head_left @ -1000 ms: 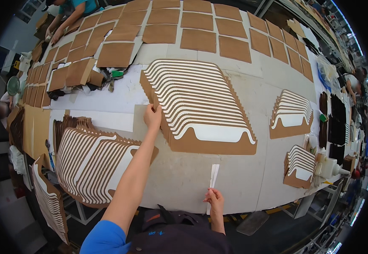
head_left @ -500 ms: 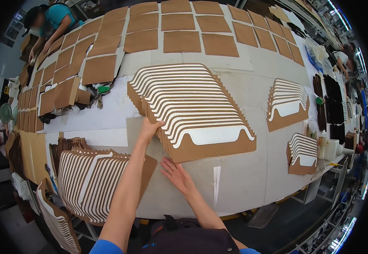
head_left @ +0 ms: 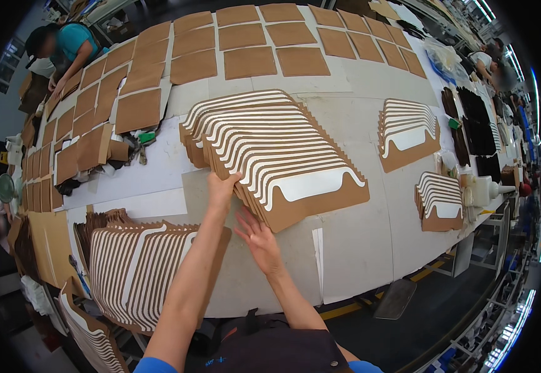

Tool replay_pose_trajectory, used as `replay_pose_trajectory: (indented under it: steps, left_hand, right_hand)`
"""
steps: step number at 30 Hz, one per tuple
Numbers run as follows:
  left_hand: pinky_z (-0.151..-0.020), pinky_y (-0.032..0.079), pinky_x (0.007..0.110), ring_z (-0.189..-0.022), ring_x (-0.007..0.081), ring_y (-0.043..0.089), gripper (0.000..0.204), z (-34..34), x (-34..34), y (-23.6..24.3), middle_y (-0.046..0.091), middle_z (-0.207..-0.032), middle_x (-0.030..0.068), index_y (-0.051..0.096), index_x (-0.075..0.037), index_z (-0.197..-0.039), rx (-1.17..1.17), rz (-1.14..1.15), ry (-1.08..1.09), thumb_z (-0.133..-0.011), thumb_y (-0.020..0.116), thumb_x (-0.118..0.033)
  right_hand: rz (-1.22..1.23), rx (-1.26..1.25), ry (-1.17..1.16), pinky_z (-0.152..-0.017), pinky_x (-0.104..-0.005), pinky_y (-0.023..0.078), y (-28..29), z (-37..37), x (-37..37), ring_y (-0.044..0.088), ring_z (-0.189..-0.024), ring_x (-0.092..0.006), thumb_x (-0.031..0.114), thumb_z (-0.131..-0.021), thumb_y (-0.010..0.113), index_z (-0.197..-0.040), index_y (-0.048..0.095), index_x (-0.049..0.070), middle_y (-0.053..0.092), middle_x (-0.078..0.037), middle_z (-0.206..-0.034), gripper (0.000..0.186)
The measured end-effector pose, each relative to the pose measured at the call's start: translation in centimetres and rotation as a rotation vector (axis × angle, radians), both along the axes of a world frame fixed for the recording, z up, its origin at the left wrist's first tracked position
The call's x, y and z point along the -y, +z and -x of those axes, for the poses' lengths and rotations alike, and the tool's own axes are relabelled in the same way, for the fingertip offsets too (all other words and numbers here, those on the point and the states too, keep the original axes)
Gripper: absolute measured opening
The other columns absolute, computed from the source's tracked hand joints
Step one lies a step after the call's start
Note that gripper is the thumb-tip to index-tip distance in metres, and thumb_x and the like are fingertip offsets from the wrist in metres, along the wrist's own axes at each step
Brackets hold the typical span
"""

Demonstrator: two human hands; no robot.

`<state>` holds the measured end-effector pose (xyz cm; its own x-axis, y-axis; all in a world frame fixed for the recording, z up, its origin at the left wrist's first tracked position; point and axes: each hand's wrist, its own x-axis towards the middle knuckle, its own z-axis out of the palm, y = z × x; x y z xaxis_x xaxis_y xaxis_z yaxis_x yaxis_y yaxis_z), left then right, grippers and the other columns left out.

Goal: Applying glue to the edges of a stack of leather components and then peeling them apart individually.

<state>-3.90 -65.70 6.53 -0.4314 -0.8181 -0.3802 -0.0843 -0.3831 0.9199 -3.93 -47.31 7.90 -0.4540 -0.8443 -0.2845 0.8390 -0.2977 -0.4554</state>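
Grey worktable (head_left: 359, 252), brown sheets (head_left: 250, 62) along its far edge. Brown-and-white card stack (head_left: 270, 143) lies between far and near edges: left hand (head_left: 222, 186) grips its left side; right hand (head_left: 259, 239), fingers spread, beside.

Soft, even light covers the table (head_left: 357, 261); strip lamps (head_left: 519, 324) glare along the right rim. Straight edges bow, corners fall to black, and distant detail at right is indistinct.
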Motion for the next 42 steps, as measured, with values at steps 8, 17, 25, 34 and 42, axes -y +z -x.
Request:
replay_pose_trajectory:
  steps: [8,17,25,34,42]
  left_hand:
    - [-0.07,0.056,0.03,-0.086,0.0176,0.069,0.036,0.6,-0.7,0.8,0.07,-0.105,0.0106,0.06,0.003,-0.116,0.015,0.0,-0.017,-0.081,0.071,-0.001]
    - [-0.084,0.054,0.031,-0.097,0.0175,0.067,0.037,1.5,-3.7,5.9,0.067,-0.109,0.0102,0.057,0.004,-0.12,-0.091,-0.049,0.003,-0.085,0.068,0.0]
    - [-0.088,0.054,0.031,-0.102,0.0176,0.066,0.035,1.0,-6.0,9.2,0.065,-0.116,0.0105,0.055,0.003,-0.123,-0.031,-0.092,0.112,-0.088,0.064,0.005]
    - [-0.093,0.053,0.031,-0.107,0.0185,0.065,0.041,-2.5,-7.4,8.0,0.065,-0.119,0.0107,0.055,0.003,-0.126,-0.095,-0.122,0.158,-0.087,0.065,0.008]
    - [-0.091,0.053,0.03,-0.103,0.0169,0.066,0.038,-8.2,-12.3,11.2,0.067,-0.116,0.0111,0.059,0.003,-0.123,-0.146,-0.174,0.127,-0.087,0.069,0.003]
  right_hand:
    - [-0.132,0.214,0.082,-0.115,-0.0476,0.033,-10.1,1.2,-1.4,0.036,-0.142,-0.0267,0.035,-0.1,0.053,-0.152,0.028,0.006,0.041,-0.015,-0.151,0.065]
    - [0.142,0.362,-0.2,-0.103,-0.0365,0.043,-3.8,7.9,6.6,0.053,-0.124,-0.0206,0.039,-0.103,0.047,-0.144,0.04,0.006,0.052,-0.007,-0.138,0.053]
    - [-0.235,0.295,-0.086,-0.102,-0.0351,0.044,0.3,3.8,-8.8,0.054,-0.122,-0.0195,0.034,-0.102,0.05,-0.144,0.04,0.005,0.053,-0.006,-0.136,0.052]
    - [-0.62,0.137,0.001,-0.101,-0.0338,0.044,5.1,8.1,-1.3,0.054,-0.121,-0.0184,0.029,-0.101,0.053,-0.143,0.04,0.005,0.053,-0.006,-0.135,0.05]
    - [-0.835,-0.096,0.145,-0.105,-0.0338,0.042,9.6,4.6,-9.8,0.047,-0.129,-0.0176,0.027,-0.104,0.048,-0.147,0.031,0.009,0.048,-0.006,-0.14,0.05]
